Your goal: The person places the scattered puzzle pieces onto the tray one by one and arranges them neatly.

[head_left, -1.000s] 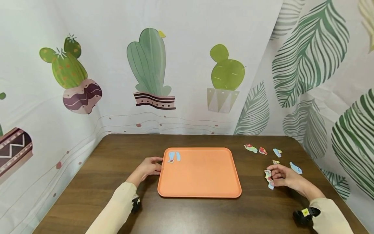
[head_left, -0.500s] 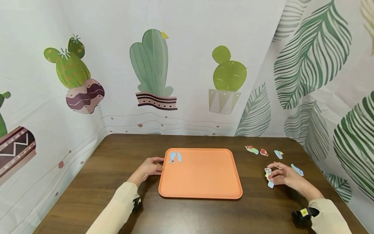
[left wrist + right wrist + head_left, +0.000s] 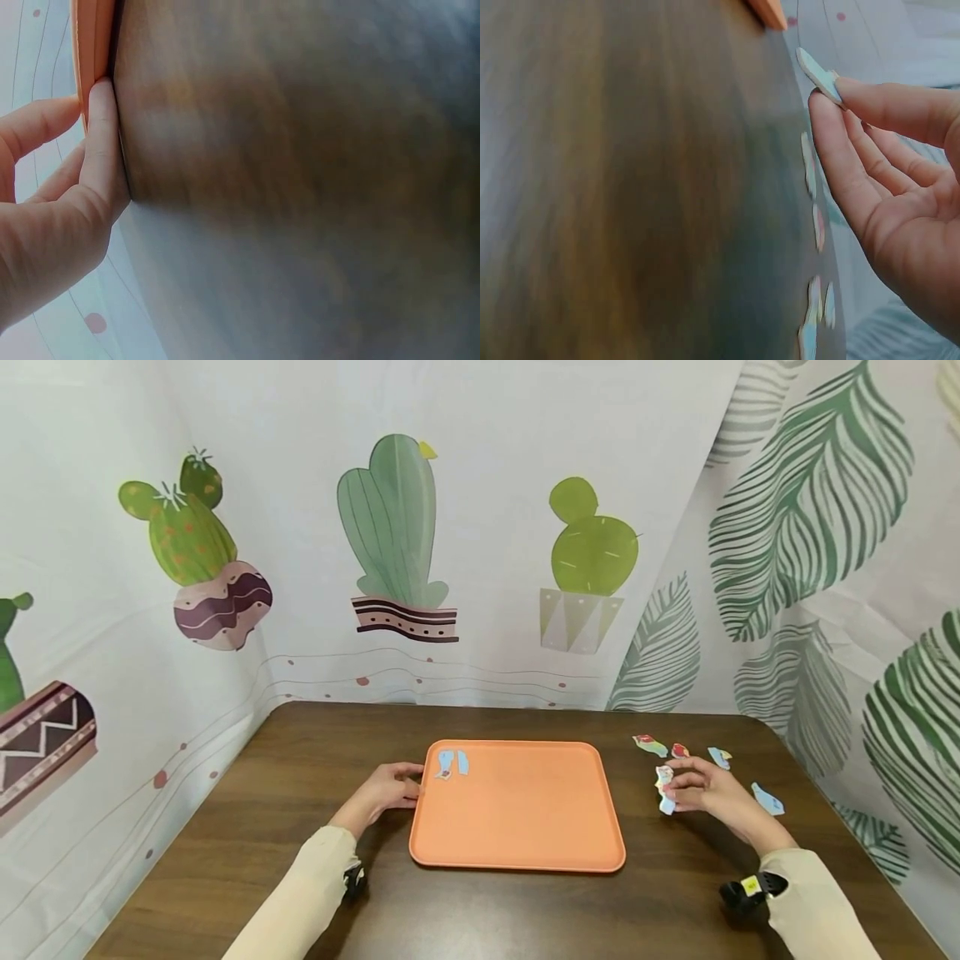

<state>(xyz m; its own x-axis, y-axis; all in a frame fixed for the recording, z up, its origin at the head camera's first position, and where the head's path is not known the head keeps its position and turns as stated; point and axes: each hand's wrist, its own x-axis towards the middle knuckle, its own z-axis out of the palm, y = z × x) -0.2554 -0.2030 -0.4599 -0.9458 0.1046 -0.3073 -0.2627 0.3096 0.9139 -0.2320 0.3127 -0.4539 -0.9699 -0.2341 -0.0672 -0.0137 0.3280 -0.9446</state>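
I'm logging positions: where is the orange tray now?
In the head view, the orange tray lies on the table below centre, between the left grip at its left edge and the right grip, which holds a small cutout.

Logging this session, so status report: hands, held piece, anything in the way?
Left fingers touching orange tray at its left rim. Right fingers pinching picture piece, right of tray. No obstacle visible between piece and tray.

backdrop [image 3: 495, 485]: white, 4 printed cacti [image 3: 397, 518] | right: green leaf prints [image 3: 813, 510] | table [image 3: 322, 743]: brown wood grain, soft glare
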